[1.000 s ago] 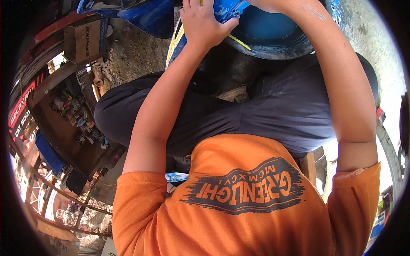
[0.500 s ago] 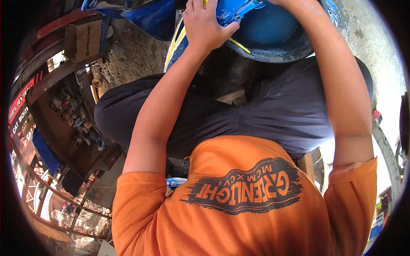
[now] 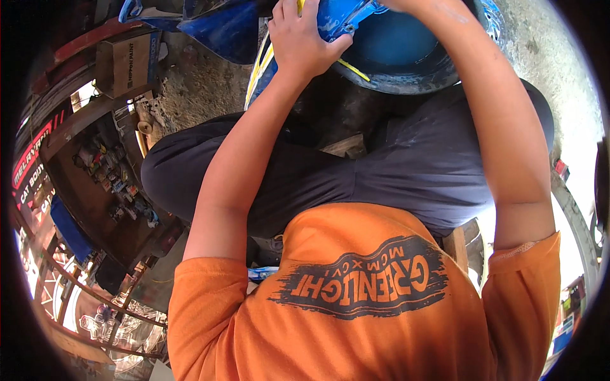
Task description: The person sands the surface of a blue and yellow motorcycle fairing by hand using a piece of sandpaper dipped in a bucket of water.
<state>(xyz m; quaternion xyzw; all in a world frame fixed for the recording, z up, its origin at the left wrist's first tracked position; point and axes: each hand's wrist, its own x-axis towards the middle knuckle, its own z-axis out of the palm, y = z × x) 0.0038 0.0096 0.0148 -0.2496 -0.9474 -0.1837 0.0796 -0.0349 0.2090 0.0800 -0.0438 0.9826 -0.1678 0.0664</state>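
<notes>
A glossy blue panel (image 3: 335, 19) with yellow and white stripes slants over the near left rim of a round dark basin (image 3: 406, 82). Bluish water (image 3: 400, 38) fills the basin. My left hand (image 3: 300, 39) grips the panel from above, its fingers bent over the striped part and the thumb stretched toward the basin. Over the basin's far side reaches my right hand (image 3: 406, 4), close to the panel's far end. The upper edge of the picture cuts off its fingers, so its grip is hidden. A thin yellow strip (image 3: 353, 70) shows against the basin's near rim.
More dark blue bodywork (image 3: 222, 28) stands on the concrete floor (image 3: 197, 82) at the far left. Beyond it is a cardboard box (image 3: 127, 63). Shelves with small items (image 3: 114, 171) line the left side. My crossed legs (image 3: 406, 152) lie just before the basin.
The panel and both my hands have shifted slightly left. My left hand keeps the same hold on the panel.
</notes>
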